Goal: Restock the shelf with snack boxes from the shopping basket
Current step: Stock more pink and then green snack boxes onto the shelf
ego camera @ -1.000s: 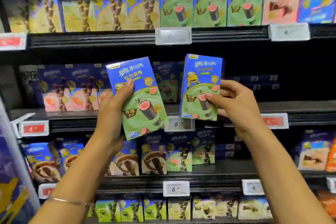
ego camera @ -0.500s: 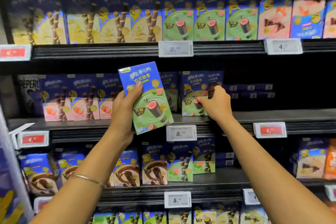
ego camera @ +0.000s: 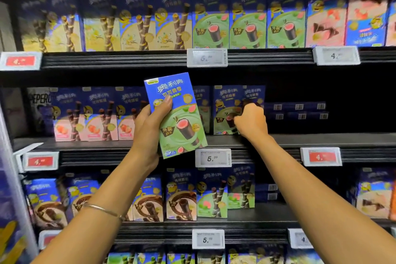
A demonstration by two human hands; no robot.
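My left hand grips a blue and green snack box, tilted slightly, in front of the middle shelf. My right hand reaches into that shelf and closes on the right edge of a second green snack box, which stands upright on the shelf board. Another green box stands just behind the hand. The shopping basket is out of view.
Pink-fronted boxes fill the middle shelf's left side. Flat dark boxes lie deep at its right, with dark room in front of them. Full rows stand on the shelves above and below. Price tags line the shelf edges.
My right hand has carried its box from mid-air into the middle shelf and stood it there. My left hand with its box has drifted right and a little lower.
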